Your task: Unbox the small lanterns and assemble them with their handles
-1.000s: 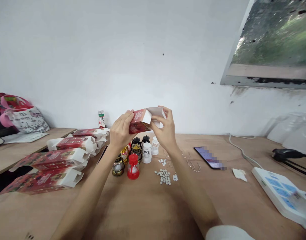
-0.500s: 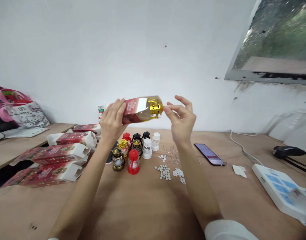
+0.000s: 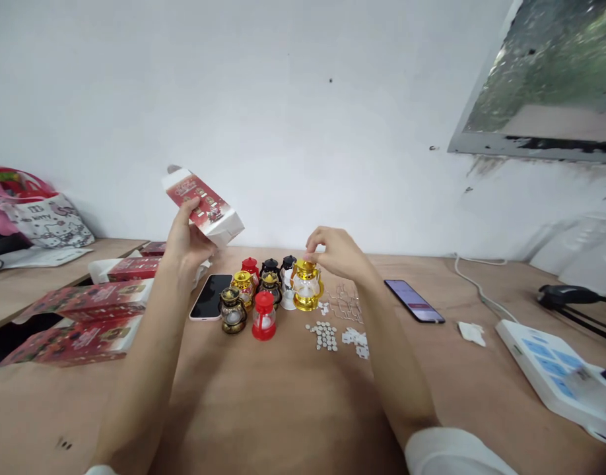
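My left hand [image 3: 188, 232] grips a red and white printed cardboard box [image 3: 204, 203], tilted in the air at left of centre. My right hand [image 3: 336, 251] pinches the top of a shiny gold lantern [image 3: 306, 287] with a clear body. The gold lantern partly hides the white lanterns behind it. Beside it stand several small lanterns, among them a red lantern [image 3: 264, 316] in front, a bronze-black lantern [image 3: 232, 311], another gold lantern [image 3: 243, 287] and a black lantern [image 3: 270, 266].
Several red boxes [image 3: 85, 302] lie at left. A pink-edged phone [image 3: 212, 297] rests by the lanterns, another phone [image 3: 414, 301] at right. Small round pieces [image 3: 325, 336], white bits [image 3: 355, 340] and thin wires [image 3: 343, 303] lie under my right arm. A white power strip [image 3: 555, 379] sits at far right.
My right hand has drawn the gold lantern out of the box and lowered it to the lantern group. My left hand has carried the box left and tilted it.
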Demonstrator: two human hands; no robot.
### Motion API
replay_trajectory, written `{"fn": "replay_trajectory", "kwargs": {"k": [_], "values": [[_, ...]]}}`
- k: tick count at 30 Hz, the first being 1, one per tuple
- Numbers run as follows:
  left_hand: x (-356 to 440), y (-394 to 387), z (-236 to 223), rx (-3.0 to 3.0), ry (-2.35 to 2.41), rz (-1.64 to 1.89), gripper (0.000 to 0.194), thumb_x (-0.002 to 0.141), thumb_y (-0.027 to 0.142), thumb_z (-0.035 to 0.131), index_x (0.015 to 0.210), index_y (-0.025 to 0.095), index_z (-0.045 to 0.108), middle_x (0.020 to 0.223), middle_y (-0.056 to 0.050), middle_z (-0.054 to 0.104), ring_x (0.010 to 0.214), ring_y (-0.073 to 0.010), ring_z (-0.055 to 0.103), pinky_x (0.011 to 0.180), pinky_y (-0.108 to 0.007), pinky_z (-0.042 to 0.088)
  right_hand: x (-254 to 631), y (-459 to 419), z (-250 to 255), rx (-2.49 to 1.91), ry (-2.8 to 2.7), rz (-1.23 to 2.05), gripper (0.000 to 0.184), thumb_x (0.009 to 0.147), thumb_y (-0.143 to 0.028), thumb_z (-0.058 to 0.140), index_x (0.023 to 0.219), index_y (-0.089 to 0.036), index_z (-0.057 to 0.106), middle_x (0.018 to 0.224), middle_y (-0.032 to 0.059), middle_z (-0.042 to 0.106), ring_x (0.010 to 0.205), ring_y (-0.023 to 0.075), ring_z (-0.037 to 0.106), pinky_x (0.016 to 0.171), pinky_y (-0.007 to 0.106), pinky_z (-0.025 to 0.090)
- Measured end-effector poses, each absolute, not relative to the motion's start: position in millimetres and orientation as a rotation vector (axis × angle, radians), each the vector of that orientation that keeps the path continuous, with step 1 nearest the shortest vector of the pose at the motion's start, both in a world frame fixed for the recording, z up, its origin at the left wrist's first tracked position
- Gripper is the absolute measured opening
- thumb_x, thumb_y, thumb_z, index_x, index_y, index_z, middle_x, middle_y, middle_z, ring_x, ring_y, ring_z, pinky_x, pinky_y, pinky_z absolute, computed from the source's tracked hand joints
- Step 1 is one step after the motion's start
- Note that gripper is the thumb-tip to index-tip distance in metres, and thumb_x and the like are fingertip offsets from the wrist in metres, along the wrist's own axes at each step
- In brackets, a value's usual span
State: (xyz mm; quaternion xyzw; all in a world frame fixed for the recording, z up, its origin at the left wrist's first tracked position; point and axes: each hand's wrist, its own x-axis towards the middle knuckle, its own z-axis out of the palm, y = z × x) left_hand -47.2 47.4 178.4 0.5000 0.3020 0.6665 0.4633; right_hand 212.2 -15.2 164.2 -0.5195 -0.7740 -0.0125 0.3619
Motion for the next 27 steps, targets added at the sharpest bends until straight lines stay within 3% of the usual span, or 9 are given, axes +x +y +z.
{"fn": "replay_trajectory", "kwargs": {"k": [6,11,15,22,24,27], "values": [[-39.6,51.3,172.5,1.191,0.688,1.514,0.036,0.067,0.052,0.061,0.088,0.023,0.056,0.094,-0.009,0.068,0.100,-0.0287,0.061,0.073,-0.043,0.056,207.5,-6.0,158.0,-1.420,-2.260,-0.007,0.009,0.065,-0.016,0.071,0.060,-0.022,0.070,0.100,0.0046,0.064,0.087,0.0211,0.060,0.072,0.034,0.046],[-38.9,48.7,172.4,1.250,0.646,1.493,0.041,0.066,0.054,0.062,0.093,0.024,0.056,0.097,-0.010,0.067,0.102,-0.0305,0.060,0.077,-0.047,0.055,203.0,1.2,154.1,-1.322,-2.444,0.099,0.006,0.066,-0.015,0.073,0.064,-0.021,0.071,0.115,0.0067,0.060,0.102,0.0236,0.055,0.084,0.037,0.043],[-37.5,37.6,178.0,0.999,0.562,1.442,0.044,0.069,0.050,0.061,0.104,0.026,0.054,0.101,-0.010,0.066,0.104,-0.0290,0.059,0.077,-0.044,0.055,200.8,11.5,148.8,-1.270,-2.557,0.178,0.009,0.068,-0.011,0.071,0.067,-0.020,0.073,0.122,0.0077,0.057,0.109,0.0239,0.052,0.085,0.034,0.043],[-24.3,16.8,187.0,0.642,0.411,1.404,0.043,0.076,0.044,0.053,0.112,0.021,0.055,0.092,-0.010,0.068,0.091,-0.0255,0.064,0.071,-0.034,0.056,198.3,13.3,147.1,-1.210,-2.598,0.278,0.008,0.065,-0.010,0.073,0.066,-0.019,0.072,0.108,0.0064,0.064,0.095,0.0207,0.059,0.081,0.031,0.043],[-20.1,14.7,187.1,0.606,0.400,1.393,0.041,0.077,0.042,0.054,0.112,0.022,0.055,0.089,-0.009,0.068,0.088,-0.0254,0.065,0.070,-0.035,0.056,194.3,4.3,151.0,-1.133,-2.420,0.219,0.003,0.070,-0.017,0.070,0.070,-0.020,0.071,0.103,0.0058,0.065,0.094,0.0201,0.059,0.083,0.033,0.043],[-12.1,12.3,186.1,0.567,0.401,1.377,0.037,0.078,0.040,0.054,0.110,0.021,0.056,0.083,-0.008,0.068,0.083,-0.0246,0.066,0.069,-0.035,0.057,183.5,-10.8,157.1,-0.942,-2.049,0.114,0.009,0.079,-0.025,0.062,0.075,-0.021,0.069,0.091,0.0039,0.065,0.089,0.0178,0.058,0.084,0.034,0.043]]}}
